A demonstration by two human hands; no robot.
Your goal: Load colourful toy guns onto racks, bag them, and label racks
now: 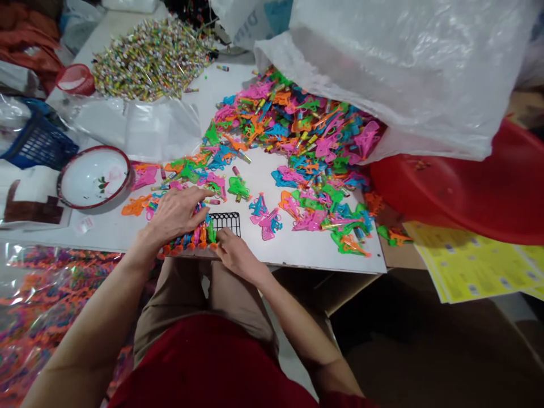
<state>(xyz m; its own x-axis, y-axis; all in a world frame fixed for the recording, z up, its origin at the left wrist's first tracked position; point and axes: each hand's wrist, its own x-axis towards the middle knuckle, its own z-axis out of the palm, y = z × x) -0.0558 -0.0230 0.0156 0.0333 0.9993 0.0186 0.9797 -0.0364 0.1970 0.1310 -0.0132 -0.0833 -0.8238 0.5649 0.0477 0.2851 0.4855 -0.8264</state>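
Black rack [227,222] (holding toy guns [191,238]) bears left hand [176,212] spread flat, right hand [233,255] curled at its edge, grip unclear.

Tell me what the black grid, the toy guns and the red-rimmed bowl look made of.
Black grid: likely moulded plastic, matt; thin even bars, no shine.
Toy guns: thin plastic, slightly glossy; saturated neon colours, flat one-piece shapes.
Bowl: probably enamelled metal, possibly melamine; glossy white with a thin red rim and a flower print.
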